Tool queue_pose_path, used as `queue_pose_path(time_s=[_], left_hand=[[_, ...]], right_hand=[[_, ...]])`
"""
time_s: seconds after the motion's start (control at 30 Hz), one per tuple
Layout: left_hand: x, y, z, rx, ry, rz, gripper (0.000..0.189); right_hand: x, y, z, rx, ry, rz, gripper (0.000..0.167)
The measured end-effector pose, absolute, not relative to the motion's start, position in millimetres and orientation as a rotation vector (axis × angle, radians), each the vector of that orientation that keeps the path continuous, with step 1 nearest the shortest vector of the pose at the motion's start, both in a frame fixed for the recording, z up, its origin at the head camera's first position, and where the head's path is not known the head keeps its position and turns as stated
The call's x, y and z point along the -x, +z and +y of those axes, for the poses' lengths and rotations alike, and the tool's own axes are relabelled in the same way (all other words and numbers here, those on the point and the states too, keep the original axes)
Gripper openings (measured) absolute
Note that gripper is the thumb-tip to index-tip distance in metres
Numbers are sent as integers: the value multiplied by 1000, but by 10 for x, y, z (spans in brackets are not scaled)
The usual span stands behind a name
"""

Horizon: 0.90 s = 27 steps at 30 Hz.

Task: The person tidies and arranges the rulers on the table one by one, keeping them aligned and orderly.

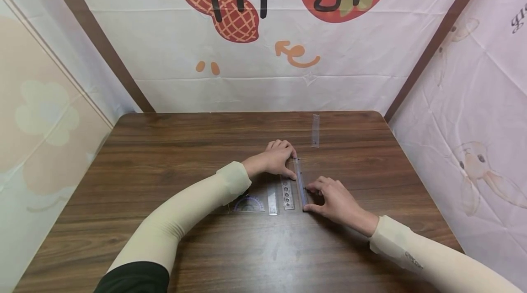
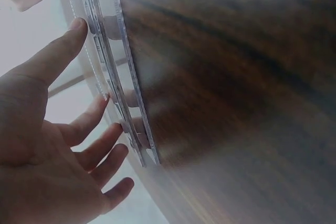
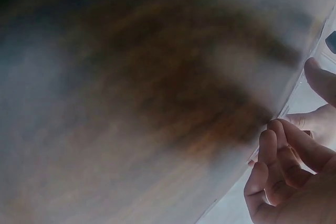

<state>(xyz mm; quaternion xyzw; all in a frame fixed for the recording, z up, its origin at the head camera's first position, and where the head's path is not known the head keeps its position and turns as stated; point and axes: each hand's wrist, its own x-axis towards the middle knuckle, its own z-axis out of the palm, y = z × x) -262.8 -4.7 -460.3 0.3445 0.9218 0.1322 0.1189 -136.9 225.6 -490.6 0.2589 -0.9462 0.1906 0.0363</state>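
A narrow clear ruler [image 1: 301,185] with a bluish strip lies between the two hands. My left hand [image 1: 281,158] reaches over from the left, with fingertips and thumb at the ruler's far part. In the left wrist view, that hand's spread fingers [image 2: 100,148] and thumb stand along the rulers' edges. At the near right side, my right hand [image 1: 335,199] has its thumb and bent fingers apart, their tips right at the ruler's edge. Left of it lie a stencil ruler [image 1: 287,196] with a row of holes, another clear ruler [image 1: 273,200] and a protractor [image 1: 249,205], partly hidden by the left arm.
Another clear ruler [image 1: 315,131] lies farther back on the brown wooden table [image 1: 164,142]. A printed white cloth [image 1: 263,87] hangs behind the table's back edge, with more cloth at both sides.
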Motion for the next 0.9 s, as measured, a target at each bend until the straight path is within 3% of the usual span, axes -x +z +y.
queue_pose_path(time_s=[0.9], left_hand=[[2615, -4636, -61, -990, 313, 2739, 66]], right_hand=[[1350, -4875, 2216, -796, 450, -2929, 53]])
